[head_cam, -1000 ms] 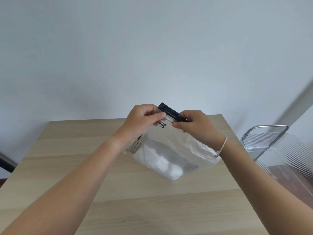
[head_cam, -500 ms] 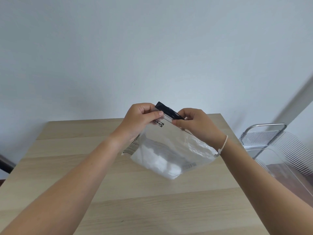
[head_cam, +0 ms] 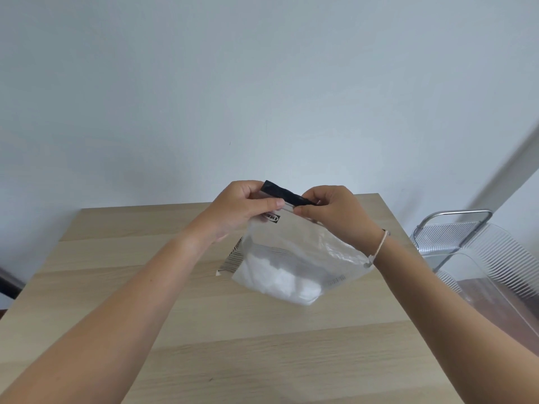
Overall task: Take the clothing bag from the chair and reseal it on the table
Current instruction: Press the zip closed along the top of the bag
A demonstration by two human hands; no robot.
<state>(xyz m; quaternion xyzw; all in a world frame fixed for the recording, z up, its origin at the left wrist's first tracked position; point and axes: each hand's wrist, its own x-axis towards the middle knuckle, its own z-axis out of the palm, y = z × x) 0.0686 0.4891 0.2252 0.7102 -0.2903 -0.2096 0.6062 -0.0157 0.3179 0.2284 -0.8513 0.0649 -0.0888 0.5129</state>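
A clear plastic clothing bag [head_cam: 294, 258] with white fabric inside hangs just above the light wooden table [head_cam: 204, 345], its bottom close to the tabletop. A black strip [head_cam: 287, 195] runs along the bag's top edge. My left hand [head_cam: 242, 208] pinches the left end of that top edge between thumb and fingers. My right hand [head_cam: 329, 211] pinches the right part of the same edge, its fingers curled over the strip. The two thumbs sit close together near the strip's middle.
A transparent ribbed chair [head_cam: 481, 258] with a metal frame stands right of the table. A plain pale wall rises behind the table's far edge. A dark object [head_cam: 8, 284] shows at the far left, beside the table.
Both hands have shifted slightly left and up with the bag. The pinch on the top edge has stayed the same.
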